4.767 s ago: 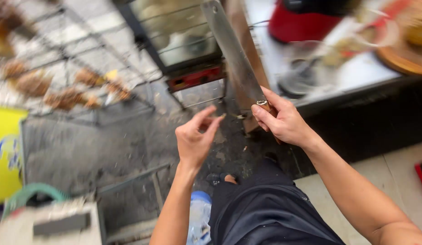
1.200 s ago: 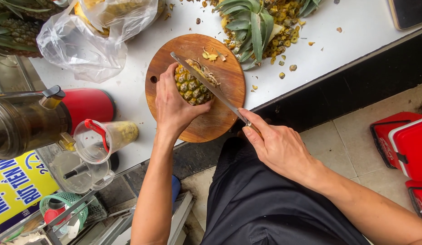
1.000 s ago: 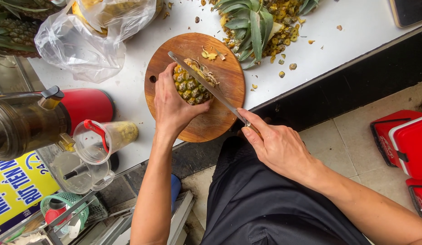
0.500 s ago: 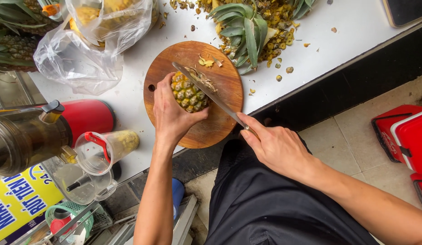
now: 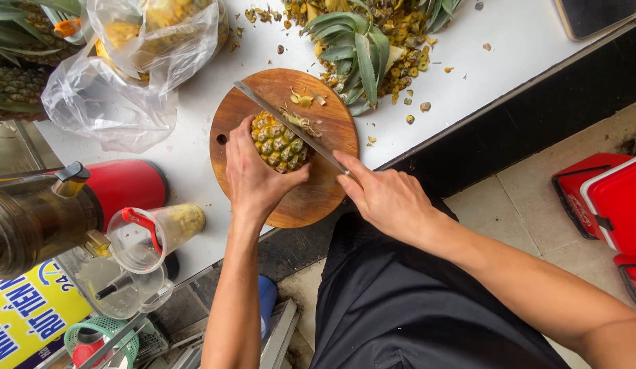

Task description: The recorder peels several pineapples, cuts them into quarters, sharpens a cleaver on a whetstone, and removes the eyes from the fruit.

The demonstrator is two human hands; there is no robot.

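Observation:
A pineapple (image 5: 280, 142) without its crown lies on a round wooden cutting board (image 5: 307, 198) on a white counter. My left hand (image 5: 253, 179) grips the near side of the fruit and holds it down. My right hand (image 5: 386, 198) is closed on the handle of a long knife (image 5: 290, 124). The blade lies across the far side of the pineapple, with bits of peel on it. Peel scraps lie on the board just beyond the blade.
Cut pineapple crowns and peel scraps (image 5: 369, 41) lie heaped beyond the board. Clear plastic bags (image 5: 126, 75) of fruit sit at the left, whole pineapples (image 5: 17, 61) beside them. A red juicer (image 5: 119, 188) with clear cups (image 5: 150, 236) stands near the counter edge. Red crates (image 5: 605, 205) sit on the floor.
Several seconds ago both hands were by a metal rack with the knife upright. In the last second the hands stay on the pineapple and knife; the blade has shifted slightly along the fruit.

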